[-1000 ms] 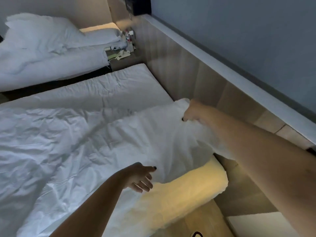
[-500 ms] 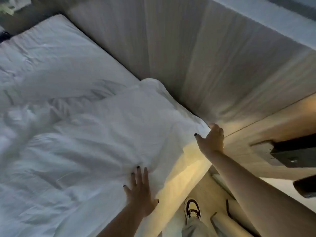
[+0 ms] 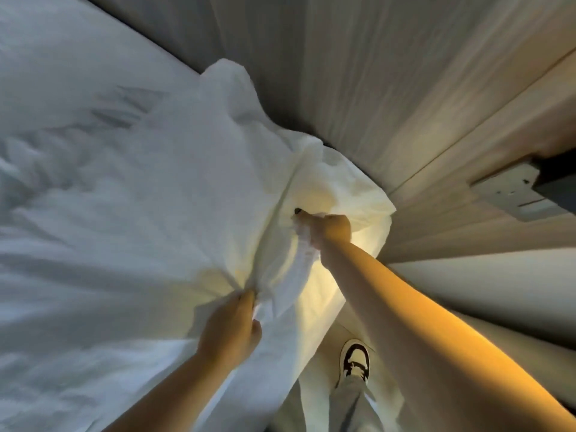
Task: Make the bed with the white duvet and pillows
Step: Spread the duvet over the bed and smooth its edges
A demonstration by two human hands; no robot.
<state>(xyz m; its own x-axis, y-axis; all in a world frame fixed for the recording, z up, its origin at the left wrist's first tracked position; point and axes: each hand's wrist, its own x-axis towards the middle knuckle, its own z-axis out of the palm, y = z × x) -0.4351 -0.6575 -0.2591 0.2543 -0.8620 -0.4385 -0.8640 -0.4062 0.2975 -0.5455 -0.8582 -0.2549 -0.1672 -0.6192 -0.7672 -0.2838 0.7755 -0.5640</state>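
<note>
The white duvet (image 3: pixel 131 194) lies crumpled over the bed and fills the left of the view. Its near corner hangs over the bed's end, lit yellow from below. My right hand (image 3: pixel 327 229) grips a bunched fold of the duvet near that corner, next to the wood-panelled wall. My left hand (image 3: pixel 232 325) grips another fold of the duvet at the bed's near edge, lower and to the left. The cloth is pulled into creases between the two hands. No pillows are in view.
A wood-panelled wall (image 3: pixel 358 88) runs along the bed's far side. A dark wall-mounted fixture (image 3: pixel 530 188) juts out at the right. My foot in a black-and-white shoe (image 3: pixel 355 358) stands on the pale floor beside the bed's end.
The view has tilted further down toward the bed's end. My left hand went from lying flat on the duvet to gripping a fold, and my right hand moved in from the corner and gripped the cloth.
</note>
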